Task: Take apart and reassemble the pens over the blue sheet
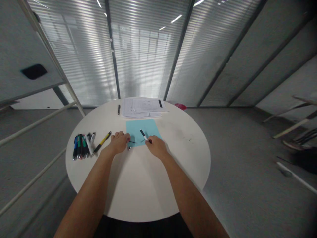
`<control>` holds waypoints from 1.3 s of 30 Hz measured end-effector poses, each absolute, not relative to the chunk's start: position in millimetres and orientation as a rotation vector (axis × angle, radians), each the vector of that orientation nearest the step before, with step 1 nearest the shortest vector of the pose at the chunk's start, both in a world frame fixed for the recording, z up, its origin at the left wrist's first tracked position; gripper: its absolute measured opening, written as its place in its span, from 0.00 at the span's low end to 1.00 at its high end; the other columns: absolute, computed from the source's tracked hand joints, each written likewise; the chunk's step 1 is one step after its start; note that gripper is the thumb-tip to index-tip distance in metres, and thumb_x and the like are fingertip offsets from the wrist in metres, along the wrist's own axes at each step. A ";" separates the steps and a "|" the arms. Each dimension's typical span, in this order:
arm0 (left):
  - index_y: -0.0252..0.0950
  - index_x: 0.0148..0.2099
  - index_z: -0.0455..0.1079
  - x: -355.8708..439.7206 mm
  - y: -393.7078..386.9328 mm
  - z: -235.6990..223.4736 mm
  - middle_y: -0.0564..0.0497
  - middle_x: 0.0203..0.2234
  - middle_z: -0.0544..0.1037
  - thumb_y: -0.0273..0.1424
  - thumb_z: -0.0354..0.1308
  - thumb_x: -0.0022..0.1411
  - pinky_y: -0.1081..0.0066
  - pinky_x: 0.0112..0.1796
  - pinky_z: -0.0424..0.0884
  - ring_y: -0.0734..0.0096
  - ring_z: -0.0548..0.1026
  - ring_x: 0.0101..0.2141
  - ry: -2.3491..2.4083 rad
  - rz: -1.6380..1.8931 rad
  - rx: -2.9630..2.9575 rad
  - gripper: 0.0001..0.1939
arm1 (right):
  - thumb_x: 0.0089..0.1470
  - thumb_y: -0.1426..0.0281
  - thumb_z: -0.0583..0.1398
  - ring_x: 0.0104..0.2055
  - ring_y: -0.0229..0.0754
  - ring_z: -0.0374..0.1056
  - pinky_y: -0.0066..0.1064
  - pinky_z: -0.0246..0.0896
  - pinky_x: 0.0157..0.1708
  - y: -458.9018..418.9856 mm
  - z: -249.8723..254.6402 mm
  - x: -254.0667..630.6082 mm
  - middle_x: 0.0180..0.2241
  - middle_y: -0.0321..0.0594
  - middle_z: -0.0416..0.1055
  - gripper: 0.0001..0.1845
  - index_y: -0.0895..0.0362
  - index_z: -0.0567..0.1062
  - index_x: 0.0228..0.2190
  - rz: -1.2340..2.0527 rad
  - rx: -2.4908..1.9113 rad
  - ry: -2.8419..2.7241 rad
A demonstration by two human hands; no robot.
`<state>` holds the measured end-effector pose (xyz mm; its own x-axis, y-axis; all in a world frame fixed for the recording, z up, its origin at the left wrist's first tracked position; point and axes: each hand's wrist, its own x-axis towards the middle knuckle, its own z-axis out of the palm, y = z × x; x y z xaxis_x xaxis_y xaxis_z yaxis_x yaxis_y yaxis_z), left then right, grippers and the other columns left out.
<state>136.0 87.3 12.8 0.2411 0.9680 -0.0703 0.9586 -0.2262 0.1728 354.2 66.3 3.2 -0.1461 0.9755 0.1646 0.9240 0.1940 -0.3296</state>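
Note:
My right hand (158,146) is closed around a black-and-white pen barrel (143,134), which slants up to the left over a light blue sheet (138,125). At the sheet's left edge, my left hand (119,142) pinches a thin dark stick that looks like a pen refill (133,142), pointing right. Just below the left fingers lies a small dark, shiny piece (129,148), perhaps a pen tip. A yellow-and-black pen (102,142) rests to the left of that hand.
A pile of pens (83,145) lies at the left of the round white table (143,191). Printed papers (141,106) and a dark pen (119,109) are at the far side. A whiteboard frame (53,54) stands left; a pinkish-red object (180,106) shows beyond the table.

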 end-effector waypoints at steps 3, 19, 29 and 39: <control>0.41 0.46 0.68 137.3 85.3 14.1 0.40 0.43 0.66 0.28 0.43 0.62 0.54 0.45 0.59 0.52 0.64 0.46 1.819 0.058 2.338 0.15 | 0.58 0.64 0.53 0.35 0.39 0.66 0.28 0.49 0.31 66.4 3.6 354.1 0.33 0.40 0.72 0.13 0.55 0.74 0.30 0.207 -1.793 -2.144; 0.42 0.42 0.73 128.8 88.6 11.5 0.41 0.43 0.69 0.33 0.47 0.61 0.52 0.44 0.60 0.51 0.65 0.46 1.722 0.071 2.291 0.13 | 0.59 0.64 0.53 0.35 0.39 0.66 0.29 0.49 0.31 64.9 4.3 355.6 0.33 0.40 0.72 0.13 0.55 0.74 0.30 0.223 -1.782 -2.128; 0.40 0.41 0.74 131.4 80.2 19.5 0.43 0.44 0.71 0.34 0.46 0.64 0.58 0.43 0.59 0.53 0.66 0.46 1.768 0.365 2.294 0.15 | 0.56 0.66 0.52 0.30 0.36 0.61 0.27 0.50 0.30 68.5 11.3 354.1 0.27 0.36 0.67 0.11 0.56 0.70 0.26 0.314 -1.644 -1.853; 0.40 0.36 0.73 150.1 71.4 23.8 0.48 0.35 0.78 0.32 0.49 0.62 0.55 0.51 0.53 0.58 0.68 0.45 1.582 0.643 2.305 0.11 | 0.53 0.66 0.52 0.23 0.34 0.60 0.24 0.51 0.24 72.6 -0.9 347.6 0.21 0.30 0.66 0.07 0.55 0.66 0.29 0.843 -1.305 -1.605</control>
<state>150.1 71.4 23.8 0.3045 0.9303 0.2046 0.8093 -0.3659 0.4595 347.6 72.6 -0.9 -0.0640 0.9756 0.2098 0.3809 0.2182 -0.8985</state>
